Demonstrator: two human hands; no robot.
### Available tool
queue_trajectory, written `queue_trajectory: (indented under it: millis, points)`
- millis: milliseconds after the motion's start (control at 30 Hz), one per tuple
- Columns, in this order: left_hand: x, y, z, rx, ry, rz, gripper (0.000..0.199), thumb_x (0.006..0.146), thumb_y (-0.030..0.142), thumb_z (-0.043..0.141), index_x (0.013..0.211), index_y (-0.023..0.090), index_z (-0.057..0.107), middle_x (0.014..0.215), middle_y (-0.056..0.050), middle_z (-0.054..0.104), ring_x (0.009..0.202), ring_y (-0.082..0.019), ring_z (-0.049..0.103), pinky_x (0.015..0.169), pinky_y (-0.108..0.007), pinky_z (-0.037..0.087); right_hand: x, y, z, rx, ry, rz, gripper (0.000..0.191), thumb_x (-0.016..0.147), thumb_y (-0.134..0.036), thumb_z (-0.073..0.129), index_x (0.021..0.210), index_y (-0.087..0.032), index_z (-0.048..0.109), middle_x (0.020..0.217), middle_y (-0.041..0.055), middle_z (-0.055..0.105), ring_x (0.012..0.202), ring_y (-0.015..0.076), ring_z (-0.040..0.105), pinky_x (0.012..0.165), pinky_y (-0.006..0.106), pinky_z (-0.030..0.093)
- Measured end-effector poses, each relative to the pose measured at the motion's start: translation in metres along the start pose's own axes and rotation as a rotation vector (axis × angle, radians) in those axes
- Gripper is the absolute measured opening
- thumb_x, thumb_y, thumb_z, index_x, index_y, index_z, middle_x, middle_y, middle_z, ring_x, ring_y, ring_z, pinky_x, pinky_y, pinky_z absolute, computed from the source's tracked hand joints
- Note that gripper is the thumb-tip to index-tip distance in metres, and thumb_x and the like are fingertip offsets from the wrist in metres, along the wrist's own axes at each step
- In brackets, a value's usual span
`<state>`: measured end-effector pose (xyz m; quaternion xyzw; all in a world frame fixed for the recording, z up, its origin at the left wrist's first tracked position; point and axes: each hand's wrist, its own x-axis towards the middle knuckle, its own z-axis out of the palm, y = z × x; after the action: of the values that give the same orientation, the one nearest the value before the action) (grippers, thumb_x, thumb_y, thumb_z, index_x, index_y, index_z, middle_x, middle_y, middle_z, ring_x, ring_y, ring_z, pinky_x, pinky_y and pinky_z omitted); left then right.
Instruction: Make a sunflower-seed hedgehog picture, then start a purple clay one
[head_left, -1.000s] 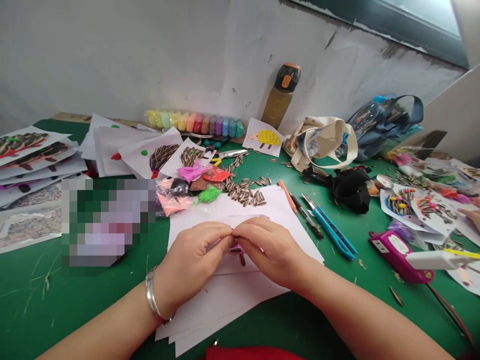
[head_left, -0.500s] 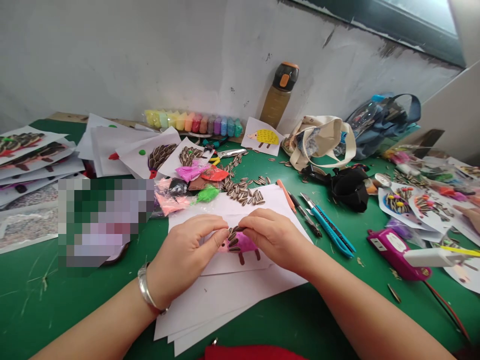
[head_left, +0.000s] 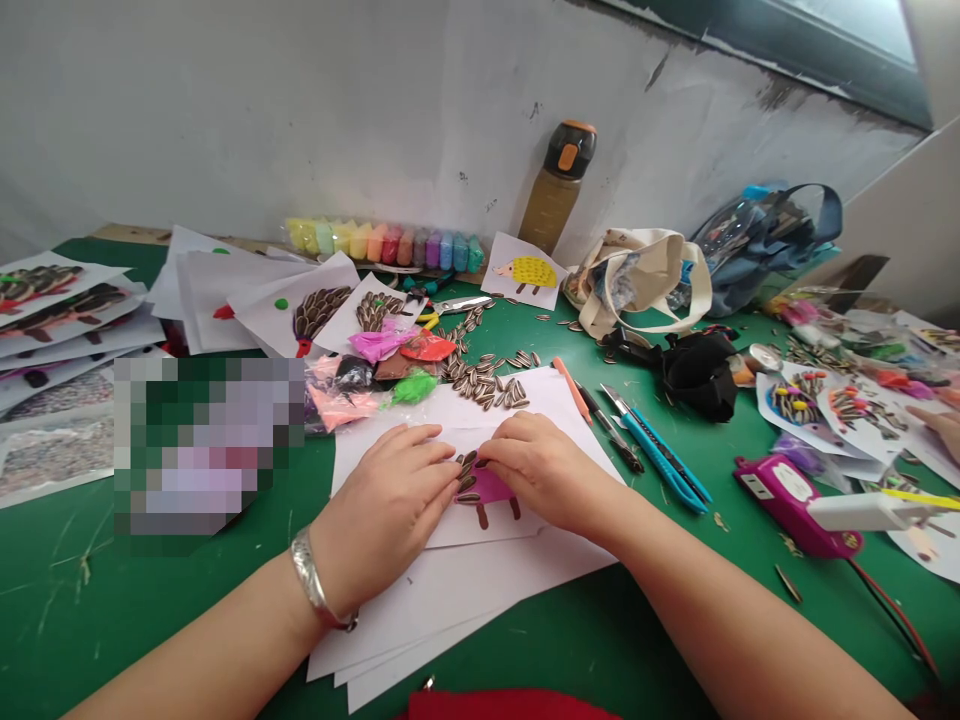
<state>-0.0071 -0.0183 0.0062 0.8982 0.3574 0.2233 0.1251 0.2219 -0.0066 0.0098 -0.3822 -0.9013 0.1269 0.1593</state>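
My left hand [head_left: 382, 490] lies flat on a white card [head_left: 457, 525], its fingers slightly apart and holding nothing. A pink clay body [head_left: 487, 488] with brown clay legs sits on the card. Striped sunflower seeds [head_left: 466, 475] stand in a row along its upper left side, touching my left fingertips. My right hand [head_left: 544, 470] is curled over the top of the clay, and its fingertips are at the seeds. Those fingertips are partly hidden, so I cannot tell if they pinch a seed. A loose pile of sunflower seeds [head_left: 484, 388] lies on the white paper stack [head_left: 450, 610] beyond the card.
Bags of coloured clay [head_left: 379, 360] lie left of the seeds. Craft knives [head_left: 660, 460] lie to the right on the green cutting mat [head_left: 150, 630]. A magenta glue tool [head_left: 787, 505] sits further right. Another person's hand [head_left: 941, 428] rests among finished seed pictures at the right edge.
My hands have moved apart from their pinch over the card. The left hand has opened and flattened on the paper, and the pink clay, seeds and brown legs now show more fully.
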Motion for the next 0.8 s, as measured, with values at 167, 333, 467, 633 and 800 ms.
queue_trajectory:
  millis: [167,333,467,633,800]
  points:
    - [0.001,0.0003,0.0006,0.013,-0.054,-0.004,0.027,0.098,0.021,0.045,0.098,0.019,0.072,0.099,-0.007,0.071,0.116,-0.03,0.055,0.104,-0.055,0.043,0.0016,-0.0014,0.0036,-0.022,0.007,-0.015,0.024,0.095,-0.011,0.048,0.093,-0.016,0.071,0.081,0.0062,0.063,0.077,0.0182,0.051,0.072,0.031,0.037]
    - [0.0028,0.0017,-0.0001,0.005,-0.118,-0.011,0.028,0.098,0.018,0.043,0.091,0.021,0.071,0.09,-0.005,0.069,0.108,-0.026,0.058,0.104,-0.052,0.04,0.0029,-0.0022,0.0057,-0.013,-0.011,-0.034,0.024,0.094,-0.011,0.048,0.091,-0.015,0.071,0.08,0.0061,0.062,0.076,0.0181,0.049,0.071,0.031,0.036]
    - [0.0033,0.0023,-0.0004,0.006,-0.133,-0.01,0.027,0.098,0.016,0.043,0.088,0.02,0.068,0.089,-0.004,0.068,0.107,-0.026,0.058,0.101,-0.051,0.041,0.004,-0.0036,0.0059,0.004,-0.018,-0.041,0.024,0.094,-0.011,0.047,0.088,-0.015,0.071,0.078,0.006,0.061,0.076,0.018,0.048,0.071,0.031,0.036]
    - [0.0026,0.0022,0.0006,0.017,-0.13,-0.007,0.026,0.097,0.015,0.044,0.087,0.02,0.067,0.089,-0.004,0.069,0.107,-0.026,0.058,0.1,-0.049,0.042,0.0061,-0.0071,0.0089,0.015,-0.007,-0.046,0.026,0.095,-0.011,0.047,0.085,-0.015,0.07,0.078,0.006,0.062,0.076,0.0178,0.049,0.072,0.03,0.036]
    - [0.0013,0.0022,0.0018,0.009,-0.103,-0.001,0.025,0.097,0.016,0.045,0.093,0.021,0.07,0.091,-0.004,0.07,0.11,-0.026,0.057,0.103,-0.05,0.04,0.0039,-0.0054,0.004,0.006,-0.002,-0.006,0.021,0.095,-0.013,0.049,0.097,-0.017,0.07,0.081,0.0053,0.064,0.079,0.0179,0.051,0.073,0.03,0.037]
